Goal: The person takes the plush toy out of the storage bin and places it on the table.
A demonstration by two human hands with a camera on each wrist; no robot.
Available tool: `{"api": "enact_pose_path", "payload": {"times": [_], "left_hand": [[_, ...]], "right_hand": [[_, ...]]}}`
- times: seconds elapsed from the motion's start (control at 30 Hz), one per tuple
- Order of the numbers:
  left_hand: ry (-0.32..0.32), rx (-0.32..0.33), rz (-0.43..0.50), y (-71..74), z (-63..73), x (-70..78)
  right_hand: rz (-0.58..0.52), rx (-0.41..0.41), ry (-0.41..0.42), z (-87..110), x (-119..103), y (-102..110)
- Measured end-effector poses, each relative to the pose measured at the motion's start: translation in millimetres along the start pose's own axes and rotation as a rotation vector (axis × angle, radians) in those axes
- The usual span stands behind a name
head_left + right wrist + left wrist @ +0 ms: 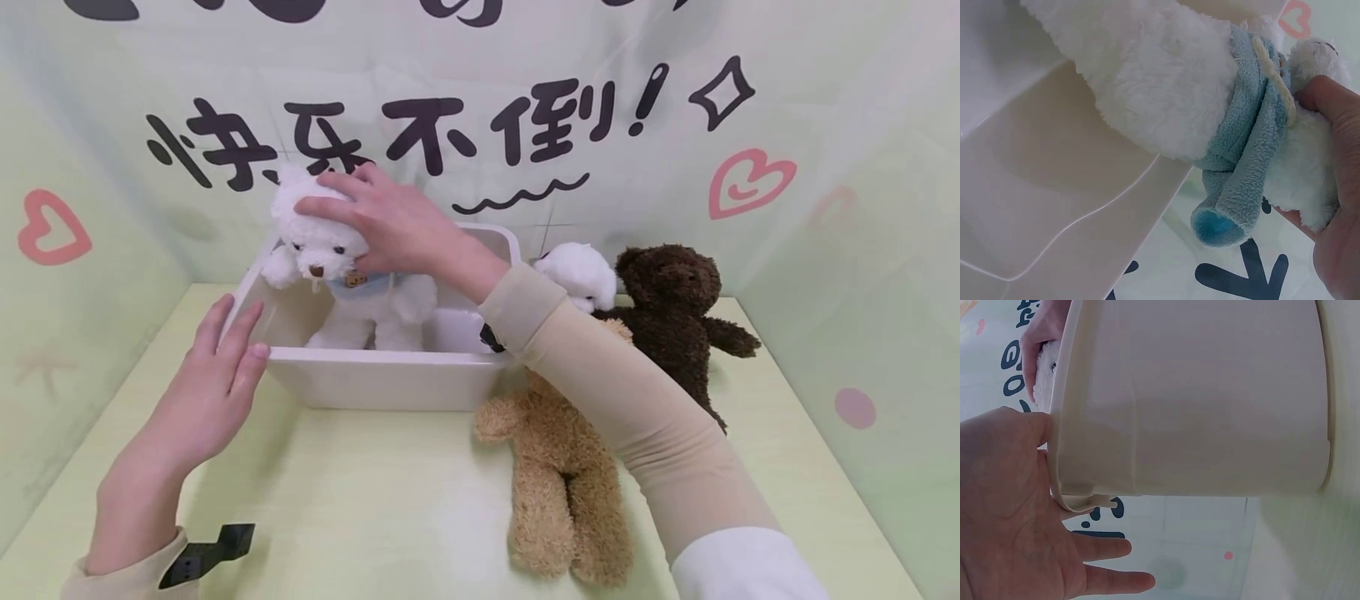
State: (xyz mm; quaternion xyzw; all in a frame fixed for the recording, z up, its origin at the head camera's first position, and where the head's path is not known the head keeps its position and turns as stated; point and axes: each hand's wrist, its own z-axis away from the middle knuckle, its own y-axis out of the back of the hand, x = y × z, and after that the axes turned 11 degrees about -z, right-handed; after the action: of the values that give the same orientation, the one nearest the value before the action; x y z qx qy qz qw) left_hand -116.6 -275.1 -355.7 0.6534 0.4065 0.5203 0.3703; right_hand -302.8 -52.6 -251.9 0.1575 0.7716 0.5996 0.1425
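Note:
My right hand grips the head of a white plush dog from above and behind. The dog wears a light blue garment with a cream cord; its legs are inside a white plastic bin. Its head and arms are above the rim. At the bin's left front corner, my left hand rests its thumb against the rim. The left wrist view shows two fingers extended straight past the corner. The right fingertips are hidden behind the dog in the right wrist view.
Right of the bin, a tan teddy bear lies on the pale table, partly under my right sleeve. Behind it are a dark brown bear and another white plush toy. A printed curtain stands behind.

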Motion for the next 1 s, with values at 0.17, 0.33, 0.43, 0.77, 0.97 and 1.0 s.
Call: {"api": "enact_pose_path", "payload": {"times": [0.17, 0.33, 0.43, 0.77, 0.97, 1.0], "left_hand": [[-0.003, 0.002, 0.002, -0.2, 0.1, 0.9], [-0.007, 0.003, -0.003, -0.9, 0.3, 0.8], [-0.008, 0.006, -0.006, -0.9, 0.2, 0.3], [-0.007, 0.010, -0.003, -0.1, 0.8, 0.3], [-0.008, 0.008, -0.003, -0.6, 1.0, 1.0], [-0.009, 0.010, -0.003, -0.6, 0.9, 1.1]], "right_hand": [[-0.009, 0.035, -0.008, 3.2, 0.8, 3.1], [-0.002, 0.098, -0.026, 6.5, 3.2, 7.8], [0.011, 0.123, -0.031, 7.5, 4.5, 12.4], [0.026, 0.240, -0.063, 13.3, 5.8, 27.6], [-0.010, 0.346, -0.060, 22.0, 13.0, 35.0], [-0.021, 0.368, -0.053, 24.1, 14.3, 36.0]]}}
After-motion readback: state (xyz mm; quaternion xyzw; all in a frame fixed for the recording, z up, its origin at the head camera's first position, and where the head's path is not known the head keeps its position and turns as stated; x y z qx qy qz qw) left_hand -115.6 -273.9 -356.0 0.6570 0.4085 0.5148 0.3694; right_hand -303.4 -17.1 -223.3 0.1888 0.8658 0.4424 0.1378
